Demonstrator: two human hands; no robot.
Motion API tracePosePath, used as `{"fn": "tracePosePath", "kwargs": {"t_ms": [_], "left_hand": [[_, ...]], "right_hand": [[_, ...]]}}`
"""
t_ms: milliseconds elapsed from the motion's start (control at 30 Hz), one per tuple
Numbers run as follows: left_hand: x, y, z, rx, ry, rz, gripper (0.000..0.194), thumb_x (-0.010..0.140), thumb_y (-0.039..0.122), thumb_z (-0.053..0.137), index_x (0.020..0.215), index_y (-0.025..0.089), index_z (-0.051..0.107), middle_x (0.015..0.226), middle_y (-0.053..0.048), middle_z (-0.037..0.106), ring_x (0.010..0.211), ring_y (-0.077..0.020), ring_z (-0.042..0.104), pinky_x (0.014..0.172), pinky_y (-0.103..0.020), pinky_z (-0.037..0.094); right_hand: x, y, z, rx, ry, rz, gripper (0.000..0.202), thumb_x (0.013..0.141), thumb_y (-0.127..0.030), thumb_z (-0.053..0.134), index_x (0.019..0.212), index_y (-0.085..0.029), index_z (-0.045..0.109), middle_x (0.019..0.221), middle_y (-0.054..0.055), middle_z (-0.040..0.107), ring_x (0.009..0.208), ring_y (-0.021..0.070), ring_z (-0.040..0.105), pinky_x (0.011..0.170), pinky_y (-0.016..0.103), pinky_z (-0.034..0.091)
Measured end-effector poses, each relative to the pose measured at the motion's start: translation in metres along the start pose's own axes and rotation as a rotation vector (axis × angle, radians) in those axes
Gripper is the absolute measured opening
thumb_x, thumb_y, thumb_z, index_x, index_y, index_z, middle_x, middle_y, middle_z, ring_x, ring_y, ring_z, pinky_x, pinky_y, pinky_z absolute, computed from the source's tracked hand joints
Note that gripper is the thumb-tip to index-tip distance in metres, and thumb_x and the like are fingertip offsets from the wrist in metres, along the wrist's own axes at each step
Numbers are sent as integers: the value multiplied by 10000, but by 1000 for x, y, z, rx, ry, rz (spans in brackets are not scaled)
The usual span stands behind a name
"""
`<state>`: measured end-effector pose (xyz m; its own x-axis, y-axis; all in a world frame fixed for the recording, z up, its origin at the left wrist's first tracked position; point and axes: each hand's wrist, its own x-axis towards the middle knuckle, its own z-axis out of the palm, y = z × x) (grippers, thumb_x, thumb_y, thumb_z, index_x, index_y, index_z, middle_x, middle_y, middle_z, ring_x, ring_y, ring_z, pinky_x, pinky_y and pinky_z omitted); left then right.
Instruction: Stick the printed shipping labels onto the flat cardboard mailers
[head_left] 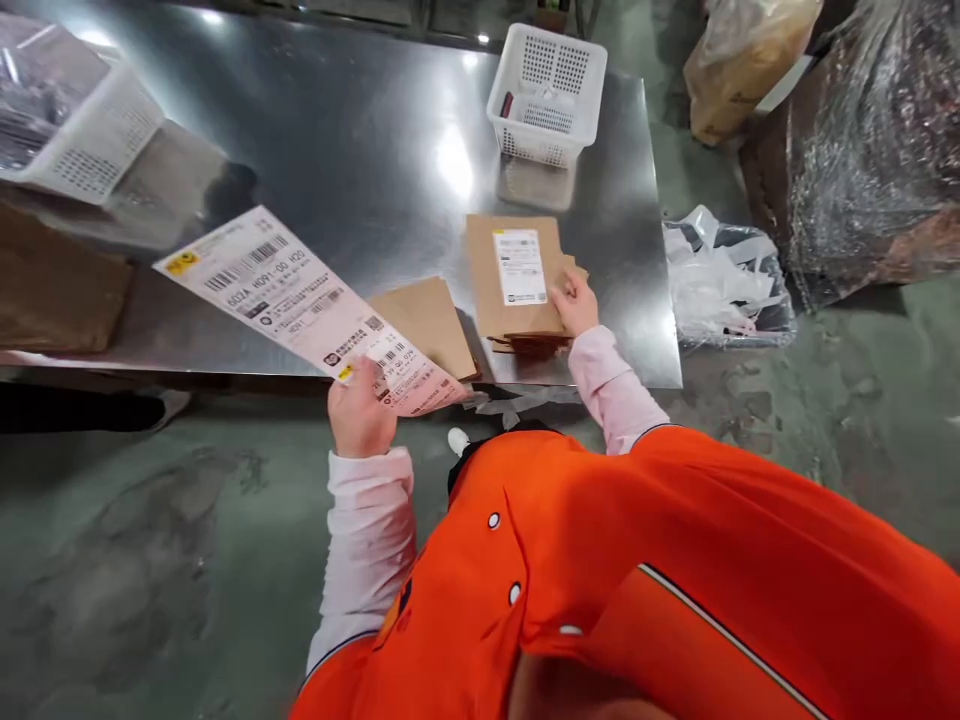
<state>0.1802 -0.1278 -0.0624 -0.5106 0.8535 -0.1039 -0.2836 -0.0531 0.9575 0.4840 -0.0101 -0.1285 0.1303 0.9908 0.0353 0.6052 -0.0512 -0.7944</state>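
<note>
My left hand [360, 408] grips the near end of a long strip of printed shipping labels [277, 290], held above the front edge of the metal table [352, 150]. My right hand [576, 302] rests on the right edge of a brown paper envelope [510, 310] that carries a white label [520, 266] and lies on top of a small stack of envelopes. Another plain brown envelope [427, 322] lies flat between my two hands.
A white perforated basket [547, 92] stands at the table's far right. A second white basket [82, 130] with dark bagged items sits far left, above brown cardboard [52, 290]. Crumpled clear plastic [720, 280] and wrapped bundles [870, 150] lie on the floor to the right.
</note>
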Motion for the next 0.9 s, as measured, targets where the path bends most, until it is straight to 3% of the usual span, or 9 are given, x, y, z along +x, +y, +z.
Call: {"fn": "tracePosePath", "kwargs": {"t_ms": [100, 167, 233, 267, 400, 600, 700, 767, 900], "left_hand": [[-16, -10, -6, 57, -55, -20, 542, 610, 524, 894, 987, 181, 708, 996, -73, 765, 968, -231, 722, 866, -326, 585], [-27, -18, -9, 140, -138, -102, 569, 581, 517, 907, 994, 175, 714, 985, -80, 769, 901, -235, 728, 807, -332, 594], [-35, -24, -9, 234, -275, -206, 562, 572, 522, 905, 956, 149, 733, 957, -104, 772, 866, -253, 727, 787, -356, 594], [-37, -26, -8, 260, -320, -231, 555, 567, 521, 904, 936, 140, 742, 949, -113, 772, 867, -259, 724, 795, -363, 591], [-36, -29, -8, 182, -144, -153, 491, 551, 515, 896, 832, 144, 739, 842, -75, 761, 770, -211, 700, 754, -328, 572], [-40, -49, -11, 170, -45, -135, 430, 558, 506, 878, 611, 149, 645, 599, 6, 649, 558, -113, 560, 580, -239, 476], [-47, -60, -7, 141, 92, -123, 523, 552, 530, 874, 496, 180, 490, 472, 54, 515, 475, -76, 463, 492, -209, 394], [-48, -64, -7, 109, 106, -177, 485, 522, 512, 893, 549, 172, 548, 520, 40, 578, 507, -89, 515, 515, -212, 427], [-43, -71, -20, 44, -94, -483, 610, 361, 398, 973, 854, 134, 728, 840, -82, 767, 755, -227, 703, 733, -349, 577]], "right_hand": [[-4, -12, -15, -176, -96, 95, 841, 752, -564, 759, 1369, -43, 526, 1377, 282, 549, 1277, 403, 527, 1063, 589, 442], [-28, -37, 5, 3, -391, -21, 857, 661, -573, 829, 1313, -76, 583, 1258, 216, 643, 1154, 347, 612, 998, 508, 513], [-60, -62, 36, 329, -678, -145, 811, 690, -634, 779, 1295, -120, 609, 1185, 139, 700, 1064, 274, 669, 954, 421, 553], [-77, -72, 50, 463, -735, -167, 762, 734, -668, 724, 1273, -139, 629, 1178, 116, 713, 1061, 253, 681, 960, 396, 554], [-116, -89, 76, 488, -855, -117, 565, 761, -631, 723, 1069, -158, 736, 1070, 84, 762, 1019, 247, 718, 953, 385, 557], [-84, -115, 60, 293, -618, -271, 353, 783, -378, 777, 1063, -165, 763, 1019, 63, 778, 924, 207, 723, 891, 333, 553], [-75, -125, 59, 174, -608, -332, 219, 811, -323, 747, 965, -175, 793, 913, 40, 782, 845, 189, 713, 834, 310, 540], [-66, -127, 68, 141, -627, -323, 196, 814, -324, 745, 929, -175, 799, 872, 34, 772, 808, 178, 701, 789, 296, 534], [-19, -128, 114, 71, -516, -370, 165, 756, -325, 799, 812, -170, 793, 1001, 53, 732, 915, 183, 677, 879, 310, 525]]}}
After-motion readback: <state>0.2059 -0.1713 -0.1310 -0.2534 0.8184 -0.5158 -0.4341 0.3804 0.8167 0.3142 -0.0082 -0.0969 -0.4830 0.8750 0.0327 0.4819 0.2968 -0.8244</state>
